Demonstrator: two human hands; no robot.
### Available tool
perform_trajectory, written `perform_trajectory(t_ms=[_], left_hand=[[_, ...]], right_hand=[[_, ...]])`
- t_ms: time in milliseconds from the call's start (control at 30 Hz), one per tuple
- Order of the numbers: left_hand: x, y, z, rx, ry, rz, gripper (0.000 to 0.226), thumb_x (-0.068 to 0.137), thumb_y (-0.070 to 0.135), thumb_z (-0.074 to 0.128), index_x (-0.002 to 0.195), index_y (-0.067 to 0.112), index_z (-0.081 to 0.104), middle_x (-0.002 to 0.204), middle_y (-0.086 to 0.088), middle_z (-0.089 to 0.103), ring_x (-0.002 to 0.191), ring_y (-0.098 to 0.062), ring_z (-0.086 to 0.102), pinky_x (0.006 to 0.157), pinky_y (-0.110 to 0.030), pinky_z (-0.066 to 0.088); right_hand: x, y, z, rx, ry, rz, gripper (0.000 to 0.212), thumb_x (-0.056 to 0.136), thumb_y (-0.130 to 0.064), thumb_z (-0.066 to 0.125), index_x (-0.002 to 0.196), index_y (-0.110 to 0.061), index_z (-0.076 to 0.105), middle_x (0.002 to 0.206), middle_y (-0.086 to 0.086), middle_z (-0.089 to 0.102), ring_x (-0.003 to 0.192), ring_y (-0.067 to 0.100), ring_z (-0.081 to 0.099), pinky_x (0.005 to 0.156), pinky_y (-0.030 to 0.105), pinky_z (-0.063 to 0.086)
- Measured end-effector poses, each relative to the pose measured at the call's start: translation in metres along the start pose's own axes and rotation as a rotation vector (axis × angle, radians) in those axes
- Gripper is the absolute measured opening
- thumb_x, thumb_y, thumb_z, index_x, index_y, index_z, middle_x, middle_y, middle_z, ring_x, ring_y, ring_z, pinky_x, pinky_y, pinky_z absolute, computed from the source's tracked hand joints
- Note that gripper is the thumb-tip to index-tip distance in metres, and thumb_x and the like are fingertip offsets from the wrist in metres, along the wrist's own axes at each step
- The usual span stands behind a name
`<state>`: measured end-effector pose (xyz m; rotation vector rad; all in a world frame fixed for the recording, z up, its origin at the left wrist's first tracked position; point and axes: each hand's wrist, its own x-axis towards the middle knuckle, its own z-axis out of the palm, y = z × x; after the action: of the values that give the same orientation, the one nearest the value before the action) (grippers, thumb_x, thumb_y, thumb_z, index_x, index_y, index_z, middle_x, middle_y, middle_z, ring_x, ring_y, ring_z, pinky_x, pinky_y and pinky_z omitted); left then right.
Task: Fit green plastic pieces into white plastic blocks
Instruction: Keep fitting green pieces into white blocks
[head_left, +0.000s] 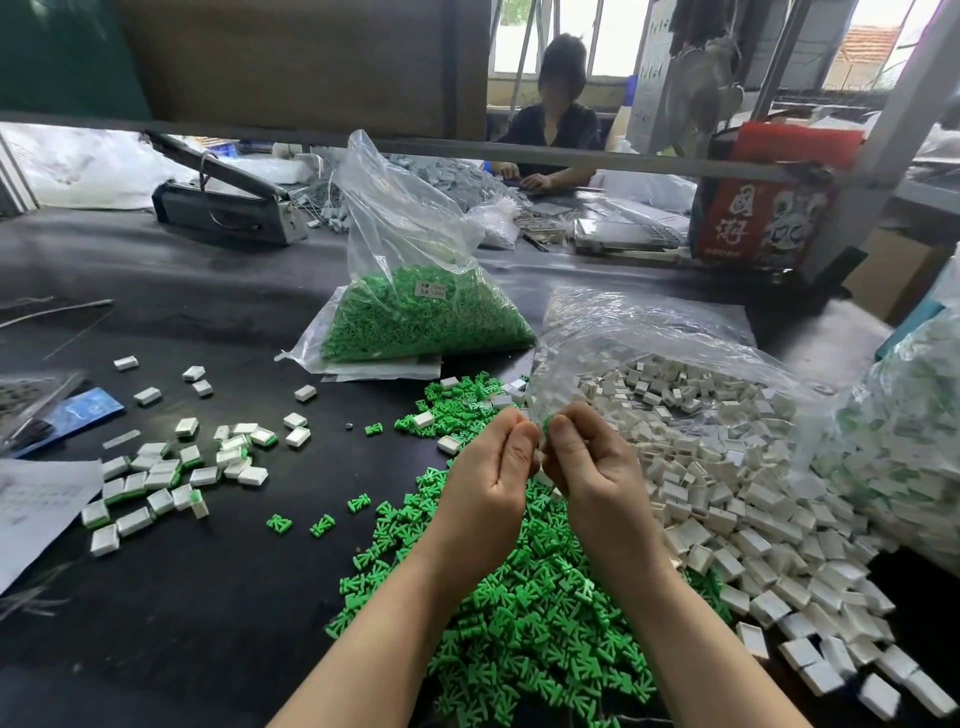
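Green piece (546, 422) pinched at right hand (587, 457) fingertips, meeting a white block (540, 457) mostly hidden in left hand (491, 467), both raised above the green pile (519, 613). Line up squarely, press straight, 1 firm push; seating unclear.

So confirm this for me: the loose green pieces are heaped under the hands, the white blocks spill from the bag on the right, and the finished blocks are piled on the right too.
One thing is wrong. The head view shows the finished blocks scattered on the left of the table, not the right. The loose green pieces do lie under the left hand and right hand, and the white blocks do spill from the bag on the right.
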<state>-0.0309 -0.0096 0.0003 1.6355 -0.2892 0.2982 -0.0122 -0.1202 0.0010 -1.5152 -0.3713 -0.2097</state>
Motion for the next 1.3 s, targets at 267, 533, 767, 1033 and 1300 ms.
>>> perform_trajectory(t_ms=[267,533,767,1033,1300], left_hand=[[0.005,0.000,-0.007,-0.104,0.006,-0.034,0.023,0.098,0.035,0.042,0.081,0.020,0.048,0.072,0.011,0.046,0.074,-0.016,0.043,0.078,-0.050,0.041],[0.007,0.000,-0.022,-0.045,-0.152,-0.073,0.023,0.097,0.036,0.044,0.076,0.030,0.051,0.068,0.017,0.043,0.067,-0.004,0.041,0.070,-0.025,0.039],[0.007,0.001,-0.026,-0.096,-0.192,-0.120,0.020,0.096,0.035,0.046,0.079,0.031,0.055,0.069,0.015,0.042,0.068,-0.004,0.040,0.076,-0.029,0.038],[0.006,0.000,-0.024,-0.105,-0.206,-0.125,0.024,0.096,0.034,0.045,0.076,0.035,0.057,0.072,0.008,0.041,0.073,-0.012,0.038,0.078,-0.034,0.035],[0.006,0.002,-0.022,-0.164,-0.216,-0.141,0.027,0.095,0.034,0.045,0.074,0.037,0.063,0.069,0.017,0.044,0.069,-0.002,0.041,0.081,-0.033,0.037]], right_hand=[[-0.004,0.002,0.004,0.028,-0.054,-0.008,0.022,0.090,-0.023,0.051,0.071,-0.018,0.061,0.062,-0.008,0.055,0.062,0.006,0.050,0.060,0.023,0.042],[0.000,-0.005,-0.008,-0.175,-0.123,-0.034,0.027,0.091,-0.026,0.048,0.067,-0.014,0.051,0.057,-0.009,0.046,0.057,0.009,0.040,0.054,0.030,0.033],[0.001,-0.010,-0.011,-0.189,-0.103,-0.043,0.036,0.092,-0.031,0.048,0.074,0.000,0.051,0.060,0.004,0.043,0.057,0.018,0.038,0.055,0.043,0.030],[0.002,-0.009,-0.011,-0.164,-0.090,-0.042,0.036,0.091,-0.029,0.047,0.068,-0.001,0.050,0.058,0.004,0.043,0.056,0.017,0.037,0.054,0.037,0.030],[0.003,-0.008,-0.014,-0.016,-0.136,0.027,0.031,0.091,-0.026,0.048,0.063,-0.015,0.052,0.057,0.002,0.039,0.055,0.015,0.033,0.050,0.025,0.027]])
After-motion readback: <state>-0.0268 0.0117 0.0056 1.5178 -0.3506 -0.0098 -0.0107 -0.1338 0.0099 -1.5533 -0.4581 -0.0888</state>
